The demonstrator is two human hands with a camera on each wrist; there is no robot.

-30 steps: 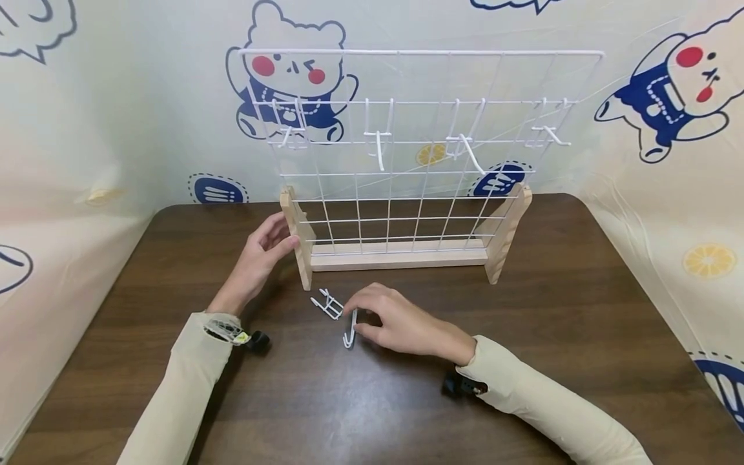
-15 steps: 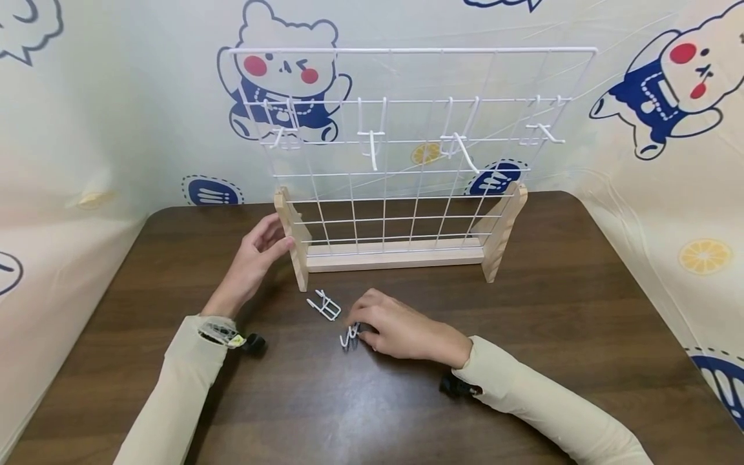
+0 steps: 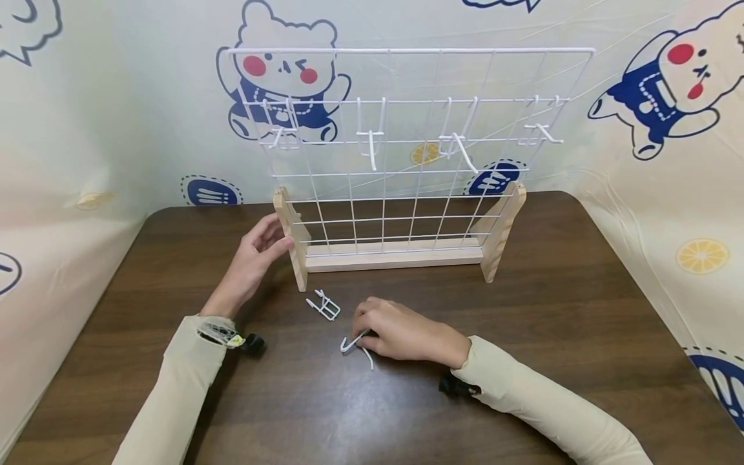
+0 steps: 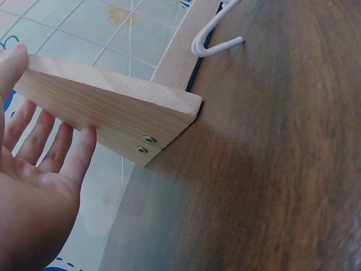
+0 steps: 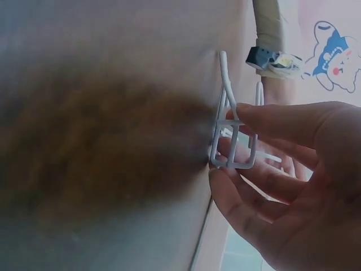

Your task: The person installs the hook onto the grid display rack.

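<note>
Bare table (image 3: 552, 336) right of right hand (image 3: 401, 332) — it pinches a white wire hook (image 3: 354, 342); left hand (image 3: 252, 258) relaxed, fingers against rack's wooden foot (image 3: 292, 239)

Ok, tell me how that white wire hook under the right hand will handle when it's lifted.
The hook is thin bent wire, so probably stiff and light. Its smooth coating may slip, though the right hand pinches it by its small frame. Its curved shape suggests it may rock, not roll, on the table.

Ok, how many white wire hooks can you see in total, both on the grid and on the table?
6: four hang on the grid, left hook, second hook, third hook, right hook; loose hook lies on the table; right hand pinches held hook.
</note>
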